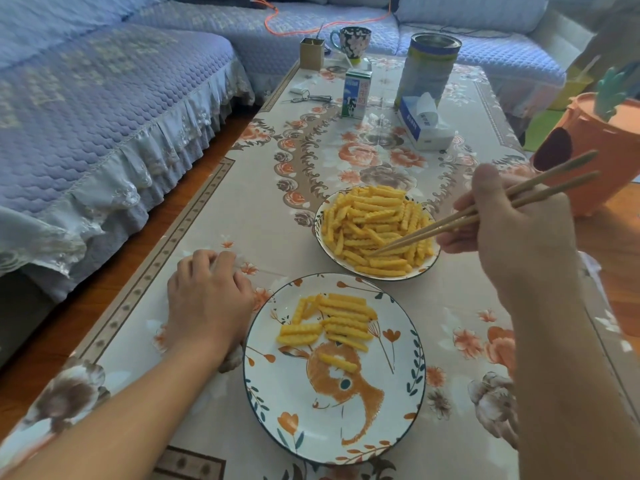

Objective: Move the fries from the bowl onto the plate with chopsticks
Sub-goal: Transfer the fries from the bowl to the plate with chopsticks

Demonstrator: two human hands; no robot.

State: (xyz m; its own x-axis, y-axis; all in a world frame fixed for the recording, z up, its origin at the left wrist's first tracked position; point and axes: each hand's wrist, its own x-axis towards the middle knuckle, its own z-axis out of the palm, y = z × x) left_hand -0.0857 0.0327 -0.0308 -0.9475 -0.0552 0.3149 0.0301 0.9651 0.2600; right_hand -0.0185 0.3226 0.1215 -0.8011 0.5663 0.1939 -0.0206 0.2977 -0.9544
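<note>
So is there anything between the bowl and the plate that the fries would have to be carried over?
Nothing visible. The bowl and plate sit close together with only bare tablecloth between. The left hand rests left of the plate, clear of that path.
</note>
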